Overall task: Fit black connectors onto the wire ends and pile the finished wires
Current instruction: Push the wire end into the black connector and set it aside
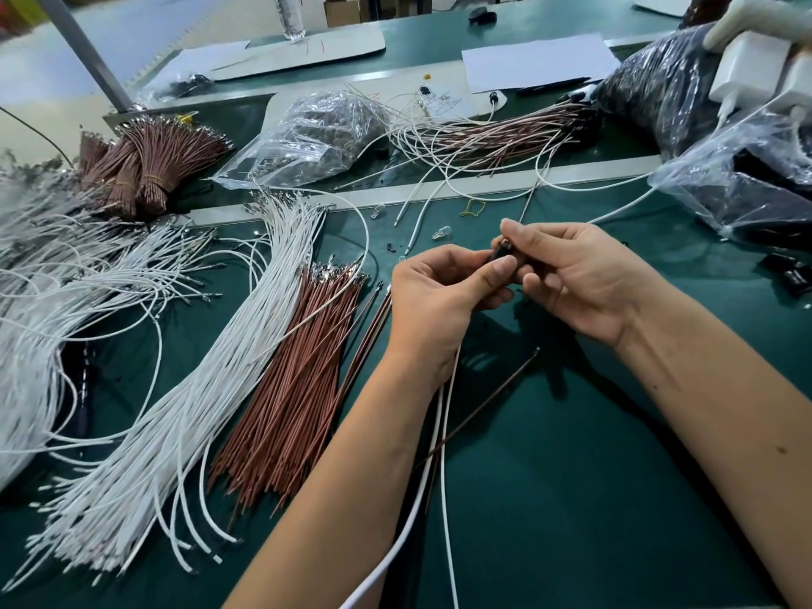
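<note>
Both my hands meet over the green table (pixel 571 476), pinching a small black connector (pixel 501 251) between them. My left hand (pixel 439 296) grips it with thumb and fingers; a white wire (pixel 446 432) and a brown wire (pixel 433 459) trail from under this hand toward me. My right hand (pixel 571 274) holds the connector's other side with thumb and forefinger. A loose brown wire (pixel 492 402) lies beside my wrists. White wires (pixel 246 345) and brown wires (pixel 307 380) lie fanned out at the left. Finished wires (pixel 492 134) lie piled at the back.
Bound brown wire bundles (pixel 145 164) and tangled white wires (pixel 52 274) fill the far left. A clear bag of terminals (pixel 316 129) sits behind. Bags of black connectors (pixel 747 182) sit at the right, with loose ones (pixel 791 274) near the edge. White chargers (pixel 755 72) hang top right.
</note>
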The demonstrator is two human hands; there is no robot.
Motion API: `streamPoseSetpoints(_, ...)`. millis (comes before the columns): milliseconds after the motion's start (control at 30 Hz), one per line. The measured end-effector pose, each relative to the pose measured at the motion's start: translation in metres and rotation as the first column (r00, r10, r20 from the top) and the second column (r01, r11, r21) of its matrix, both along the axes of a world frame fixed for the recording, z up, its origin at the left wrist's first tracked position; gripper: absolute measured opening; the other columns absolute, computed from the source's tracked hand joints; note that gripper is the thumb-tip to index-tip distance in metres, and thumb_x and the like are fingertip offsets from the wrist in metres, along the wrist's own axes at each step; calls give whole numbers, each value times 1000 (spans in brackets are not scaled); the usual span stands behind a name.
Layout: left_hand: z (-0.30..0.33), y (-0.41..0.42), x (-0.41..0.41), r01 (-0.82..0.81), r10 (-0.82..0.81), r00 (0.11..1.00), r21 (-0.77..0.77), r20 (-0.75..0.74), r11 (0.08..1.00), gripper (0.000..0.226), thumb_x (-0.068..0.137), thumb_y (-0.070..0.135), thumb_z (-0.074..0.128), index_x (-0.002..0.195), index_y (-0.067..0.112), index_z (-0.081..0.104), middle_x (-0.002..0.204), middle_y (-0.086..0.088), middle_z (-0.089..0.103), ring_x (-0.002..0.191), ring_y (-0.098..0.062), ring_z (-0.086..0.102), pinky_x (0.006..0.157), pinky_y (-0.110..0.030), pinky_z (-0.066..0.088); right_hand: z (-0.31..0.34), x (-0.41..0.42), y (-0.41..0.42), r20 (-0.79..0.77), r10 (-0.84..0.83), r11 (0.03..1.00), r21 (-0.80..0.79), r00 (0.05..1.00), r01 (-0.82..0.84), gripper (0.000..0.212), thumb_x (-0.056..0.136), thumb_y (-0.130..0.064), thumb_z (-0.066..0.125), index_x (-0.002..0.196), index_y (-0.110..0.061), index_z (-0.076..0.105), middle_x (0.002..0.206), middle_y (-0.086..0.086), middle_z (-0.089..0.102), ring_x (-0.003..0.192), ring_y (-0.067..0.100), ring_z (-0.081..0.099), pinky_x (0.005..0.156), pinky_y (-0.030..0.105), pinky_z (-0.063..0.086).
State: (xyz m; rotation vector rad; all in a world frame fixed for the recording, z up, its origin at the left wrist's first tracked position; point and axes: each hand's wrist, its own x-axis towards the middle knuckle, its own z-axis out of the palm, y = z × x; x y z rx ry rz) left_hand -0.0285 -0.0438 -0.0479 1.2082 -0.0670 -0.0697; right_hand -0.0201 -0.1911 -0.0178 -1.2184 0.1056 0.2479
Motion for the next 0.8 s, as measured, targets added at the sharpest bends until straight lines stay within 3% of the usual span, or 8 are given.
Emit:
streamPoseSetpoints(367, 0, 1, -2, -11, 11, 1000, 30, 13, 999, 8, 81, -5, 77, 80, 1, 72, 73, -15, 73, 53, -15, 64, 57, -22, 53, 2, -1, -3, 1, 51, 999, -7, 999, -51, 16, 77, -26, 74, 67, -14, 76, 65, 1, 67, 48, 5, 62, 47, 14, 53)
streamPoseSetpoints(567, 1, -6, 4, -100, 100, 995, 35, 1, 994, 15, 80, 0, 81, 88, -6, 70, 73, -16, 73, 54, -15, 62, 56, -21, 51, -4, 0, -2, 133, 30, 999, -32, 991, -26, 30, 77, -37, 77, 91, -11, 79, 73, 0, 68, 57, 5, 56, 46, 16, 46)
streamPoseSetpoints(633, -1, -5, 4, -95, 93, 995, 90, 26, 991, 18, 79, 2, 83, 86, -5, 68, 71, -15, 73, 55, -16, 63, 56, -22, 51, -7, -1, -1, 199, 13, 995, -98, 980, 6, 26, 74, -32, 80, 90, -13, 77, 72, 1, 70, 58, 6, 59, 45, 17, 43)
streamPoseSetpoints(800, 0, -7, 0, -43, 35, 998, 153, 57, 987, 11, 82, 2, 81, 85, 3, 70, 72, -14, 74, 57, -19, 67, 56, -22, 53, -7, 6, -10, 261, -196, 978, -23, 945, 209, 16, 82, -27, 75, 94, -16, 75, 91, 6, 77, 74, 13, 65, 53, 21, 54)
